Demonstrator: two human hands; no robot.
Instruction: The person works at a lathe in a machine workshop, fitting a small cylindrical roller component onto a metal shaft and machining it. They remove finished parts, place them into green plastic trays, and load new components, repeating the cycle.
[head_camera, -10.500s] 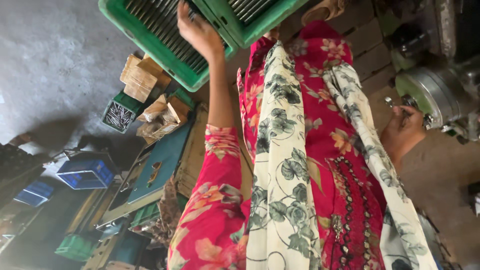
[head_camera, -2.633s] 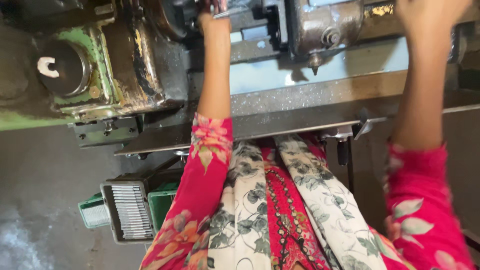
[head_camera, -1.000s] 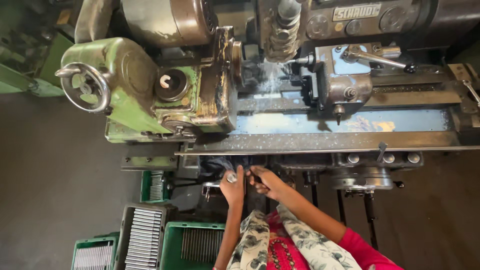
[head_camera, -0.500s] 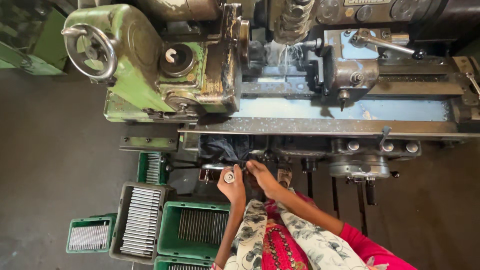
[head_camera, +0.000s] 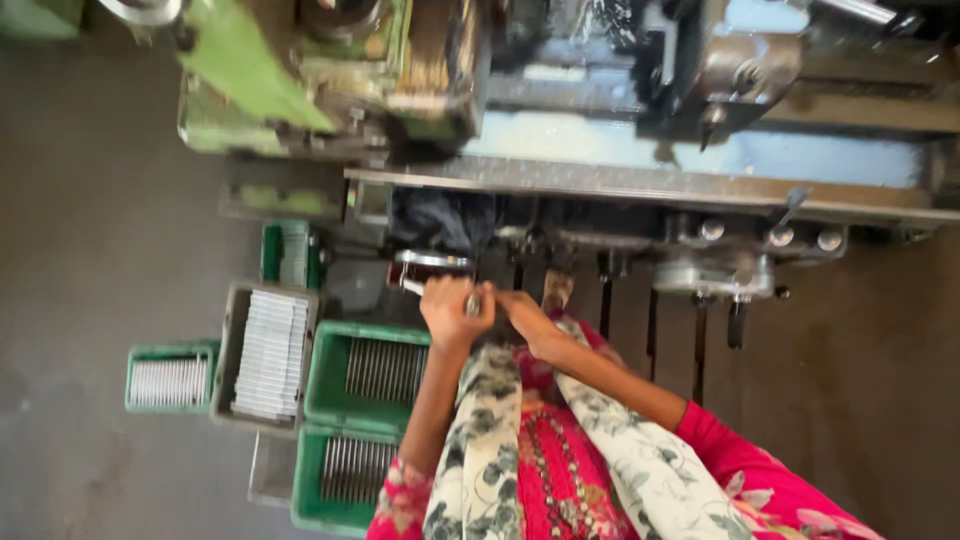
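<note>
Hands first: I see the left hand (head_camera: 452, 310) clenched round a short shiny metal rod (head_camera: 440, 297), with the right hand (head_camera: 520, 315) just beside it, fingertips reaching to the rod's near end; whether the right one actually grips it I cannot tell through the blur. The rod sits low in front of the machine, just under a round metal handwheel (head_camera: 432, 260), and its long axis runs roughly left to right, tilted slightly, with the free end pointing left.

Both forearms rise from red floral sleeves (head_camera: 740, 470), and a cream scarf (head_camera: 480, 440) with dark leaf print hangs between them.

Left of the arms, green plastic crates (head_camera: 325, 375) stand on the floor, slotted and filled with rows of thin silvery pieces; a grey tray (head_camera: 235, 345) and a smaller green crate (head_camera: 170, 378) hold more of the same.

Above stands a lathe (head_camera: 620, 150), its head painted worn green, the bed bare pale steel, knobs and levers along the apron. The concrete floor (head_camera: 90, 250) is dull, grey and stained.
</note>
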